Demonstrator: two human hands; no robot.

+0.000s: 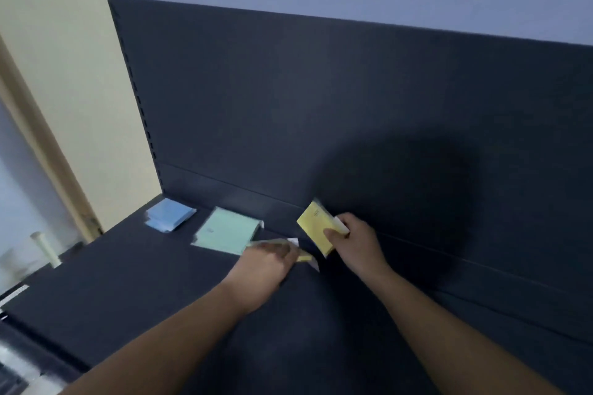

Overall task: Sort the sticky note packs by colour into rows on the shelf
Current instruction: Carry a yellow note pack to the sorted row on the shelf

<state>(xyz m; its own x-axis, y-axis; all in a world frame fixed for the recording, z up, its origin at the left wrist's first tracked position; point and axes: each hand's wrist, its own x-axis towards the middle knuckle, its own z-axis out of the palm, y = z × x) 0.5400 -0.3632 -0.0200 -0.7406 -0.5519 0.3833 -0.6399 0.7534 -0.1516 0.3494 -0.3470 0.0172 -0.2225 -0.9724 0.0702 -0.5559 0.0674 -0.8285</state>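
Observation:
On the dark shelf (134, 279) lie a blue sticky note pack (170, 214) at the back left and a green pack (226, 230) to its right. My right hand (356, 242) grips a yellow pack (316, 226) by its right edge, tilted up near the back panel. My left hand (266, 261) lies over a second yellow pack (303, 257) flat on the shelf, just right of the green one; only that pack's edges show and the hand is blurred.
A tall dark back panel (321, 106) rises behind the shelf. A cream wall (64, 90) and a doorway stand to the left. A pale cylindrical object (48, 248) sits beyond the shelf's left edge.

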